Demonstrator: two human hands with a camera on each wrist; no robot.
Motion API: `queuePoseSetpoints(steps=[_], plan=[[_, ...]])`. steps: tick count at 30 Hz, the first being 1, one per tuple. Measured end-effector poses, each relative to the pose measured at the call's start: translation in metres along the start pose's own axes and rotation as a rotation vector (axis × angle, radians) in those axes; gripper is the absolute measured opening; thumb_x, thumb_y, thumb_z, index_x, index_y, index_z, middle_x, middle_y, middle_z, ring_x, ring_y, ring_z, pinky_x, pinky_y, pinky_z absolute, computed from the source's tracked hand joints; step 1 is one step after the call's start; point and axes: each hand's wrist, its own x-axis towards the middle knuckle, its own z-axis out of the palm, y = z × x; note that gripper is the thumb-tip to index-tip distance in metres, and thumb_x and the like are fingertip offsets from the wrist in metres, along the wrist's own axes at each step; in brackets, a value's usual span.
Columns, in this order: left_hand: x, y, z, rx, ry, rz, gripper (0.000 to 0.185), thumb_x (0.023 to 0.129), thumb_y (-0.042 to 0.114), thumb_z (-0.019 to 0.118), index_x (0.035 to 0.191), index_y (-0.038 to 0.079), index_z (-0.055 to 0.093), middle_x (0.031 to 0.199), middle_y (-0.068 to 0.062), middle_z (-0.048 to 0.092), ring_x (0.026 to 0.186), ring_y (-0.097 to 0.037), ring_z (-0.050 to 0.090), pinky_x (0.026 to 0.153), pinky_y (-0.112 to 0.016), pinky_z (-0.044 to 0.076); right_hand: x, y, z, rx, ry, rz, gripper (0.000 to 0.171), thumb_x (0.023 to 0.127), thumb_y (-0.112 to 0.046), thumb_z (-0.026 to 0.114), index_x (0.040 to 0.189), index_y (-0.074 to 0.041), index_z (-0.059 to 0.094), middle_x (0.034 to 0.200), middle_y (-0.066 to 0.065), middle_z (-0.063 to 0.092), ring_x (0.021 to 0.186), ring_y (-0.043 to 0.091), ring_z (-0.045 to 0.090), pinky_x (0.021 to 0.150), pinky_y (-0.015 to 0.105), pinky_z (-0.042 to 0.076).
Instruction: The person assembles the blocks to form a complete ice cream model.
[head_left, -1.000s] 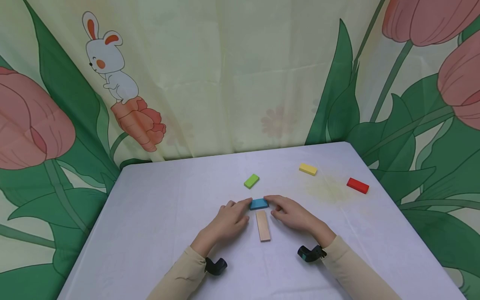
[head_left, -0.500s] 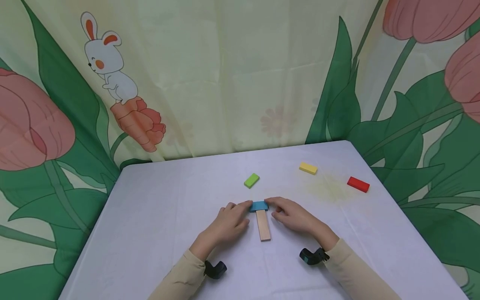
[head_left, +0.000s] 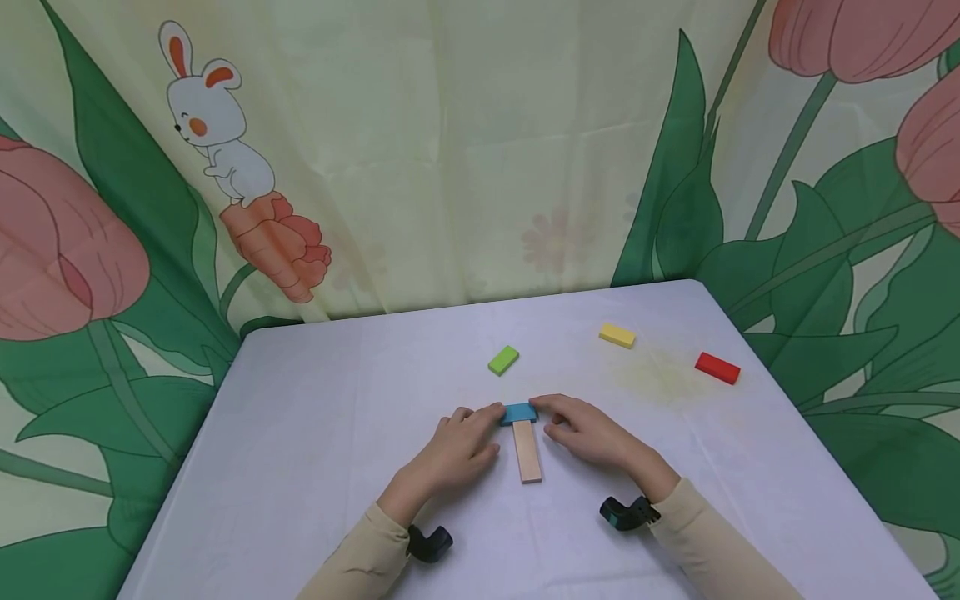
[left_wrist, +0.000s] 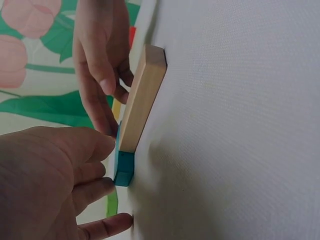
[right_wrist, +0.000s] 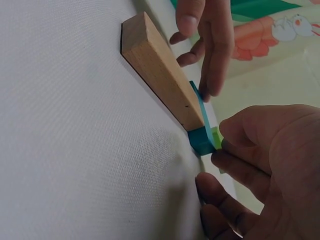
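Note:
A blue wooden block (head_left: 519, 413) lies crosswise against the far end of a plain wooden block (head_left: 527, 452), so the two form a T on the table. My left hand (head_left: 452, 448) has its index fingertip at the blue block's left end. At the right end, the index fingertip of my right hand (head_left: 591, 427) touches the same block. Neither thumb is on it. In the left wrist view the blue block (left_wrist: 124, 167) sits flush with the end of the plain block (left_wrist: 144, 100). The right wrist view shows the blue block's end (right_wrist: 201, 140) beside my fingertips.
A green block (head_left: 503, 361) lies just beyond the blue one. Farther back to the right is a yellow block (head_left: 617, 336), and a red block (head_left: 717, 368) lies near the right edge of the white-covered table (head_left: 322, 433). Behind hangs a printed curtain (head_left: 450, 167).
The blue block has slid toward me with both index fingers at its ends, closing the small gap to the plain block. In the last half second hardly anything has moved.

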Motion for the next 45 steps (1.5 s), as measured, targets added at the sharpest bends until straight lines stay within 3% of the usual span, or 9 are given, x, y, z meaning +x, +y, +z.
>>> queuePoseSetpoints(steps=[25,32,38,45], plan=[[0.000,0.003,0.003,0.083,-0.017,-0.007,0.059,0.103,0.035,0.060,0.158,0.019,0.043,0.165,0.001,0.040,0.137,-0.027,0.049,0.105,-0.052,0.044,0.000,0.002,0.002,-0.001,0.005,-0.022,0.047,0.104,-0.018,0.061,0.151,-0.019,0.054,0.147,0.000,0.058,0.103,0.013,0.056,0.091,0.039,0.049],[-0.002,0.015,0.005,0.231,0.030,0.081,0.056,0.104,0.035,0.059,0.155,0.017,0.047,0.164,-0.004,0.041,0.147,-0.029,0.043,0.107,-0.052,0.047,0.001,0.002,0.002,0.007,0.018,-0.006,0.049,0.104,-0.019,0.061,0.152,-0.020,0.052,0.140,-0.002,0.060,0.096,0.010,0.057,0.082,0.031,0.050],[-0.003,0.023,0.011,0.337,0.101,0.173,0.047,0.104,0.034,0.057,0.149,0.020,0.054,0.156,-0.005,0.051,0.145,-0.027,0.047,0.105,-0.049,0.049,0.007,-0.001,0.001,0.019,0.042,-0.016,0.047,0.104,-0.019,0.060,0.150,-0.021,0.053,0.136,-0.002,0.060,0.091,0.009,0.058,0.080,0.031,0.049],[-0.002,0.027,0.018,0.396,0.113,0.196,0.043,0.104,0.040,0.057,0.143,0.022,0.060,0.152,-0.003,0.055,0.142,-0.024,0.050,0.106,-0.046,0.049,0.019,-0.008,0.003,0.000,0.064,0.009,0.043,0.104,-0.021,0.060,0.147,-0.020,0.057,0.134,0.001,0.062,0.089,0.009,0.058,0.078,0.031,0.049]])
